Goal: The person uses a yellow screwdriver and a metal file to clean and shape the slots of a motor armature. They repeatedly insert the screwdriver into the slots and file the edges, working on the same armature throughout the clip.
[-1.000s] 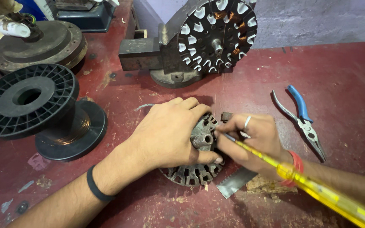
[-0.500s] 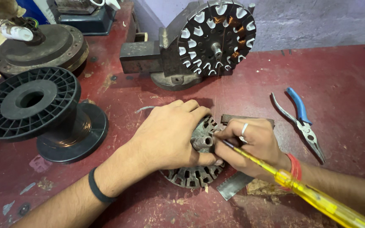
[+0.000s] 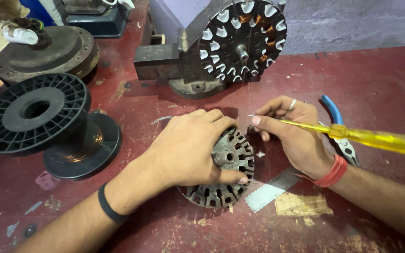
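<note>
Your left hand (image 3: 188, 150) lies fingers together over the slotted metal core (image 3: 223, 180), hiding half. Right hand (image 3: 294, 133) pinches the yellow screwdriver (image 3: 371, 138); handle cut off.

This is a motor-repair workshop. A scuffed, dark red table (image 3: 380, 75) carries a slotted metal stator core (image 3: 226, 187) at centre, a wound stator with copper coils (image 3: 242, 40) at the top, and a black plastic wire spool (image 3: 48, 126) at left.
</note>
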